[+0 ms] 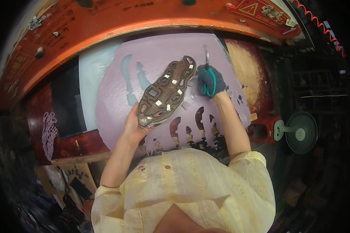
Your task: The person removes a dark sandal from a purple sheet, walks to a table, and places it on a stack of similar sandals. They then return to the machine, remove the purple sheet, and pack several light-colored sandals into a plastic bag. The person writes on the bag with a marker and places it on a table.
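My bare left hand (133, 126) grips the lower end of a brown, sole-shaped cutting die (171, 90), which has several openings and small white pieces on its face. The die is tilted, its far end leaning right. My right hand (211, 80), in a dark grey glove with teal edging, is closed around a slim metal tool (207, 60). Its tip points away from me and is smeared, so its kind is unclear. The tool is just right of the die's far end, apart from it. Beneath both hands lies a lilac sheet (116, 116) with curved cut-outs along its near edge and upper left.
An orange machine beam (116, 37) spans the far side. Black and pale blue sheets (90, 89) lie at left, beside a lilac cut scrap (49, 134). A small fan (301, 133) and a red stool (260, 130) stand at right. A red coiled hose (318, 23) hangs upper right.
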{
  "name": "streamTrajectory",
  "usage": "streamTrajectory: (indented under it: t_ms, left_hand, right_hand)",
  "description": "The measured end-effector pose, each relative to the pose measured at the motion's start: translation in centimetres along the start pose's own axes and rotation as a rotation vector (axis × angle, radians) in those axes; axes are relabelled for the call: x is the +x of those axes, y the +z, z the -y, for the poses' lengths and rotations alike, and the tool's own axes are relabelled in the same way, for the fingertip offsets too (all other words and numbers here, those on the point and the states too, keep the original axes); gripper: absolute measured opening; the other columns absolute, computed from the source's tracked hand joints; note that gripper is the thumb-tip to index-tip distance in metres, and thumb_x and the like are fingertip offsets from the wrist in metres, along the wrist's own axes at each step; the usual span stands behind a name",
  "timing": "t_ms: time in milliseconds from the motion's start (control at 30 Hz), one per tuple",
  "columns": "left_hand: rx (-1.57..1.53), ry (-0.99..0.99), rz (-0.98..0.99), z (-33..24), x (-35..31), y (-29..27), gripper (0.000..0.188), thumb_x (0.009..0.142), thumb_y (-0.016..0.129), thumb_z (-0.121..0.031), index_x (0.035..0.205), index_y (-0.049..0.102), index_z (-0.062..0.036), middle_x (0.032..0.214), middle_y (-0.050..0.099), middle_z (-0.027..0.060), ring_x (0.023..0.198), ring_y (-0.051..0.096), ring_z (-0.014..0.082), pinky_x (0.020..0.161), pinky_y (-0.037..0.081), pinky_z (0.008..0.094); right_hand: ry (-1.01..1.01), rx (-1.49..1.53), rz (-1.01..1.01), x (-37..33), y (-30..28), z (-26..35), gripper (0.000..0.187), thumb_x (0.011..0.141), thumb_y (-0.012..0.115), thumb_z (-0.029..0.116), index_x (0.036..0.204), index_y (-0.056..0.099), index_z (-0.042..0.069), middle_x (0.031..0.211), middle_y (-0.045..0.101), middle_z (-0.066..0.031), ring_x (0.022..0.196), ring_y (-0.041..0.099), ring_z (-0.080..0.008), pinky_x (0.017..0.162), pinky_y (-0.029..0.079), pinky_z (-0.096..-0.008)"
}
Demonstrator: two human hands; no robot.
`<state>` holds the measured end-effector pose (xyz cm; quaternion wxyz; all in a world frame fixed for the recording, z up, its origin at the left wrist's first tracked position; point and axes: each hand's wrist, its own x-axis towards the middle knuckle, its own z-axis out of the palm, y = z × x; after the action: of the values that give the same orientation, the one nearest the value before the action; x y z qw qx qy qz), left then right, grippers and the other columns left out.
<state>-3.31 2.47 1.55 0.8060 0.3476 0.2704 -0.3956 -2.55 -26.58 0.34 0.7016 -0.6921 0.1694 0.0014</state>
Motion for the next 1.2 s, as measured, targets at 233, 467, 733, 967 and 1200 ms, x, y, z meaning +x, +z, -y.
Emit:
streamTrajectory:
  t_ms: [233,467,733,967,1200]
  left_hand:
    - [0.251,0.229,-0.045,0.2,0.8,-0.7,0.050,0.098,0.029,-0.038,0.120,0.045,0.0040,0.104,0.061,0.0187,0.072,0.066,0.0283,0.066,0.058,0.0393]
    - [0.104,0.224,-0.041,0.0,1.5,-1.3,0.049,0.098,0.032,-0.036,0.119,0.043,0.0070,0.105,0.060,0.0198,0.074,0.066,0.0295,0.064,0.058,0.0404]
    - [0.182,0.195,-0.015,0.1,1.0,-0.9,0.048,0.098,0.031,-0.036,0.119,0.046,0.0052,0.103,0.062,0.0186,0.074,0.066,0.0275,0.066,0.058,0.0379]
    - [0.230,0.199,-0.048,0.3,0.7,-0.7,0.050,0.098,0.028,-0.036,0.116,0.050,0.0053,0.099,0.063,0.0177,0.070,0.066,0.0248,0.065,0.056,0.0349]
    - [0.225,0.233,-0.016,0.1,1.0,-0.9,0.051,0.098,0.029,-0.037,0.115,0.050,0.0055,0.097,0.063,0.0176,0.068,0.066,0.0243,0.060,0.057,0.0337]
  right_hand:
    - [-0.201,-1.685,0.043,1.0,1.2,4.7,0.023,0.083,0.051,0.017,0.105,0.054,0.012,0.088,0.067,-0.0123,0.080,0.066,-0.0308,0.066,0.050,-0.0439]
    - [-0.113,-1.729,0.253,-7.5,0.0,8.8,0.032,0.088,0.044,0.030,0.116,0.054,0.020,0.083,0.066,-0.0135,0.077,0.064,-0.0326,0.067,0.049,-0.0432]
    - [0.029,-1.656,0.122,-3.6,-1.1,9.6,0.031,0.087,0.043,0.032,0.115,0.056,0.025,0.090,0.065,-0.0143,0.083,0.062,-0.0354,0.073,0.048,-0.0448]
    - [0.064,-1.846,0.269,-1.6,0.9,11.8,0.030,0.086,0.043,0.026,0.111,0.059,0.022,0.097,0.066,-0.0115,0.089,0.063,-0.0319,0.075,0.049,-0.0422]
    - [0.043,-1.865,0.285,-1.0,0.9,13.5,0.032,0.083,0.048,0.026,0.113,0.059,0.023,0.097,0.065,-0.0105,0.089,0.063,-0.0317,0.075,0.050,-0.0418]
